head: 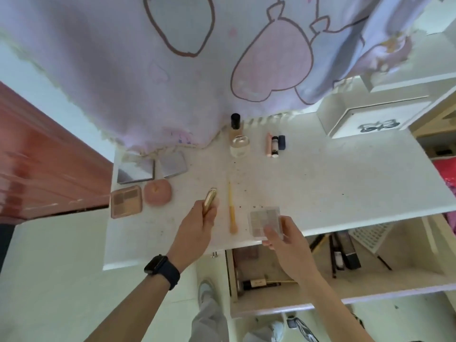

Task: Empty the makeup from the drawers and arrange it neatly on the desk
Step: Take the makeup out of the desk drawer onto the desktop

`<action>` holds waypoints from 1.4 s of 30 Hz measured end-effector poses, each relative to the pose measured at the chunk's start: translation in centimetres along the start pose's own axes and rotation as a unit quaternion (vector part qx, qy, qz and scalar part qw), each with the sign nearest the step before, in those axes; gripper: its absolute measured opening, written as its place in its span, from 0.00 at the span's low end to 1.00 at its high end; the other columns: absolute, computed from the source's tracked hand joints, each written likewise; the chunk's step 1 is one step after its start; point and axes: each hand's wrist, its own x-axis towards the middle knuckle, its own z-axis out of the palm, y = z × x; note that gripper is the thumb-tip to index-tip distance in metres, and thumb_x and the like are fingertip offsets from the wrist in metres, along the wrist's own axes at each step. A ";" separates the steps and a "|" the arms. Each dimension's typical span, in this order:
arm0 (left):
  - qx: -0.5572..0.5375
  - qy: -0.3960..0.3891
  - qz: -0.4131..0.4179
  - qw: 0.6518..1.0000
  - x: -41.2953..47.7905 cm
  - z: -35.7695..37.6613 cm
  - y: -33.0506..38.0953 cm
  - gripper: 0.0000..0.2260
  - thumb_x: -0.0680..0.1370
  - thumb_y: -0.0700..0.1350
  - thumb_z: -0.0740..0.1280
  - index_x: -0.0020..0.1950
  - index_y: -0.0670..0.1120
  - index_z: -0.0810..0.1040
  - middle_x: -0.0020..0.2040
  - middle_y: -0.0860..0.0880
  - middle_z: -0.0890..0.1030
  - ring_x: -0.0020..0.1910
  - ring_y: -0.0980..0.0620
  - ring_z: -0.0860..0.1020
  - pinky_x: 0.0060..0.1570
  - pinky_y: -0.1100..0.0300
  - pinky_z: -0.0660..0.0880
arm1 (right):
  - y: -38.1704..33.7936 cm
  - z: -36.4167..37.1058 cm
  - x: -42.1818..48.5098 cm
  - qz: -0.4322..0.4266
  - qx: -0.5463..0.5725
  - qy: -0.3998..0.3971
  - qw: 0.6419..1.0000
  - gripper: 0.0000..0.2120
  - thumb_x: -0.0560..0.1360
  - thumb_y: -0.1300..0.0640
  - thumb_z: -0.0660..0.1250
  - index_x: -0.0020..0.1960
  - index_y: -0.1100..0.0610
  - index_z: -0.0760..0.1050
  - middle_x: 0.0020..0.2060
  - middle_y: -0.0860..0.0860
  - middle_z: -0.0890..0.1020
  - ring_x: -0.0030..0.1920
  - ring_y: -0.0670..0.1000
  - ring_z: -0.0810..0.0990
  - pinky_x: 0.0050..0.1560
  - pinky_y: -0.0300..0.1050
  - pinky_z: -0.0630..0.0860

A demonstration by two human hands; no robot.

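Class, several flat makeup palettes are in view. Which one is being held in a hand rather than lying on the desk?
The clear-cased palette near the desk's front edge, gripped by the right hand. The peach palette and two silvery compacts lie untouched at the left.

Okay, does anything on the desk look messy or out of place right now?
Dark specks and smudges are scattered over the desk near the yellow brush, like spilled powder or dirt. The brush lies alone mid-desk, apart from the grouped palettes and bottles.
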 end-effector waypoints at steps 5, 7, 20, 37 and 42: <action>-0.042 0.072 -0.029 0.996 0.7 -6.9 -3.6 0.12 0.85 0.48 0.57 0.66 0.61 0.64 0.46 0.52 0.80 0.43 0.52 0.80 0.48 0.56 0.80 | -5.0 9.0 4.6 -0.022 -0.043 -0.048 0.998 0.04 0.83 0.51 0.63 0.55 0.50 0.74 0.50 0.43 0.83 0.39 0.43 0.85 0.40 0.35 0.78; -0.040 0.091 -0.043 0.994 0.6 -9.2 -4.4 0.09 0.85 0.48 0.58 0.65 0.52 0.68 0.45 0.48 0.79 0.41 0.50 0.79 0.47 0.52 0.80 | -6.3 12.0 6.5 -0.018 -0.077 -0.054 0.995 0.06 0.83 0.50 0.62 0.55 0.52 0.73 0.48 0.44 0.83 0.40 0.44 0.85 0.40 0.39 0.77; -0.161 0.119 -0.122 0.972 1.1 -13.9 -5.4 0.17 0.84 0.53 0.59 0.55 0.39 0.73 0.43 0.46 0.77 0.39 0.51 0.79 0.40 0.60 0.78 | -8.4 19.3 11.1 -0.025 -0.334 0.009 0.942 0.17 0.81 0.46 0.59 0.59 0.59 0.72 0.53 0.55 0.76 0.52 0.58 0.77 0.49 0.47 0.67; -0.085 -0.003 -0.043 0.995 6.6 -5.1 2.1 0.21 0.81 0.62 0.62 0.43 0.44 0.75 0.32 0.49 0.79 0.36 0.44 0.80 0.43 0.49 0.78 | -4.1 6.2 6.2 -0.078 -0.221 0.121 0.964 0.16 0.80 0.48 0.64 0.66 0.50 0.72 0.60 0.44 0.76 0.58 0.47 0.76 0.56 0.40 0.69; -0.017 -0.081 -0.029 0.996 10.0 3.7 8.8 0.17 0.80 0.60 0.61 0.45 0.48 0.75 0.34 0.54 0.81 0.34 0.58 0.78 0.38 0.66 0.70 | 1.1 -3.4 7.5 -0.046 -0.354 0.185 0.916 0.21 0.80 0.45 0.62 0.70 0.51 0.70 0.71 0.49 0.72 0.71 0.55 0.65 0.66 0.50 0.70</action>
